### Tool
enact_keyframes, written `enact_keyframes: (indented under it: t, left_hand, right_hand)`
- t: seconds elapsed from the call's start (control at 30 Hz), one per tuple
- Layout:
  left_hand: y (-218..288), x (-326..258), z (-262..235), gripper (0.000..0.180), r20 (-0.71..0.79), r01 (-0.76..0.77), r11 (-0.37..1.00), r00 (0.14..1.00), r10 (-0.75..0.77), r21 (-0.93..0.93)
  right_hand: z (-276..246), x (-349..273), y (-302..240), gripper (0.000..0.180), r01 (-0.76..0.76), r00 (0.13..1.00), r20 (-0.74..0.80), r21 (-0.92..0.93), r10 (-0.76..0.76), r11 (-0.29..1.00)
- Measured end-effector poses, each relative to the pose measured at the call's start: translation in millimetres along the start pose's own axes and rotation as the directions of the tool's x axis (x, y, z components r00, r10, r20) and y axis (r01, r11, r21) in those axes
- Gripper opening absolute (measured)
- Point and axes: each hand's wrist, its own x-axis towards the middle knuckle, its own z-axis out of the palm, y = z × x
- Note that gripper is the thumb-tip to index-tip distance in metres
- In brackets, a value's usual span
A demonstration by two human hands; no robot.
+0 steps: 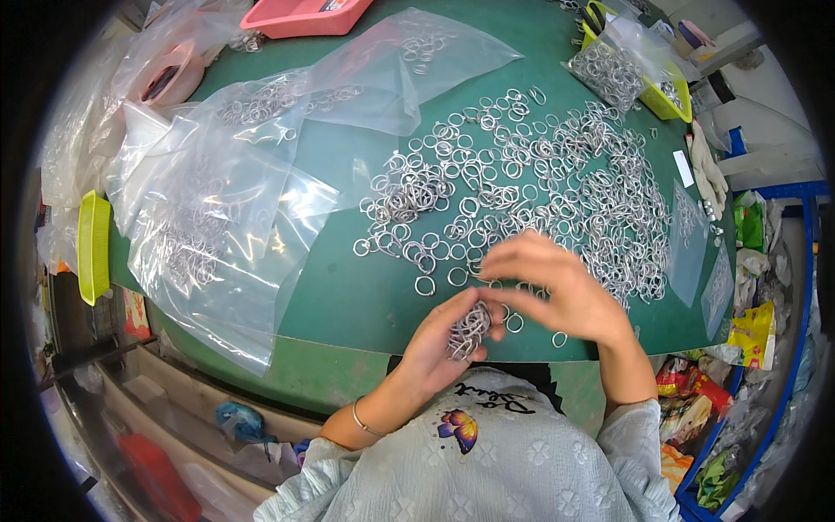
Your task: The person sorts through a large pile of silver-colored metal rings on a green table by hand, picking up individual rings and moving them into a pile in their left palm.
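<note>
A bunch of metal rings (470,331) is being held in the left hand (439,344), low in the middle of the frame, just above the near edge of the green tabletop (348,296). The left grip is being kept clenched around that bunch, with the rings poking out between the fingers. The right hand (561,291) is being held just to the right of it and a little higher. Its fingers are being curled down toward the bunch and the loose rings under it. Whether a ring is being pinched in the right grip cannot be told, because the fingertips are hidden.

The big pile of loose rings (557,183) is being spread out above and to the right of both hands, toward the upper right of the frame. So the right hand is being kept nearer to the pile than the left. A few single rings (425,285) are lying just up and to the left of the hands.

Clear plastic bags (217,226) with more rings inside are lying on the left side of the frame. A yellow tray (663,100) is sitting at the upper right and a pink tray (300,17) at the top.
</note>
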Motion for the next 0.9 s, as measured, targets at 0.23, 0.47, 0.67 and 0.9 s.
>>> enact_keyframes:
  t: [0.23, 0.47, 0.67, 0.9]
  left_hand:
    - [-1, -5, 30, 0.022, -0.049, -0.042, 0.992, 0.998, 0.048, 0.12]
    - [1, -9, 8, 0.014, 0.112, -0.032, 0.999, 0.993, 0.03, 0.009]
    - [1, -6, 15, 0.013, 0.06, 0.016, 1.0, 0.998, -0.016, 0.003]
    - [0, -6, 14, 0.015, 0.047, -0.007, 1.0, 0.999, 0.006, 0.011]
  right_hand:
    - [11, 24, 55, 0.017, -0.129, 0.966, -0.258, -0.483, 0.0, 0.866]
    - [-12, -8, 24, 0.014, -0.111, 0.993, -0.03, -0.041, 0.11, 0.993]
    - [-33, -20, 35, 0.01, -0.363, 0.923, -0.123, 0.039, 0.365, 0.931]
    - [-37, -25, 36, 0.008, -0.45, 0.887, -0.26, -0.299, 0.381, 0.842]
